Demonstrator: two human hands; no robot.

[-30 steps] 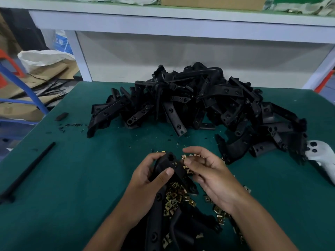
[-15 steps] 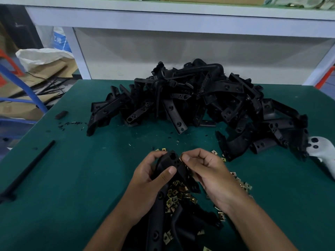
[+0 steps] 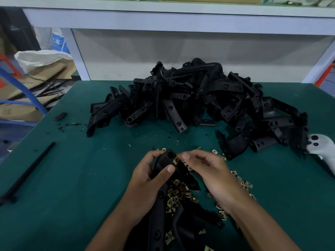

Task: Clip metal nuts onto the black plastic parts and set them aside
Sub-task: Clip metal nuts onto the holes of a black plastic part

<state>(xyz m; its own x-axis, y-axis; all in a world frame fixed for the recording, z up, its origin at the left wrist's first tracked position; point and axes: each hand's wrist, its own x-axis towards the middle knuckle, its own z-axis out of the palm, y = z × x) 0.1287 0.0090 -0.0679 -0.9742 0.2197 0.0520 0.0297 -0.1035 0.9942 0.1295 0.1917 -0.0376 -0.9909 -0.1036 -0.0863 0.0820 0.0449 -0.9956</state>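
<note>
Nut (image 3: 175,160) sits at the bracket's (image 3: 164,166) far end, pinched by the right hand (image 3: 208,172); left hand (image 3: 148,178) grips the bracket above the near tabletop (image 3: 72,178). Better to push it squarely until seated.

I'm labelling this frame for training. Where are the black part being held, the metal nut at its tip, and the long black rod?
held black part (image 3: 164,166), head view, upper body between fingers and thumb.
metal nut (image 3: 175,160), head view, its brass face.
long black rod (image 3: 30,171), head view, mid-shaft.
</note>
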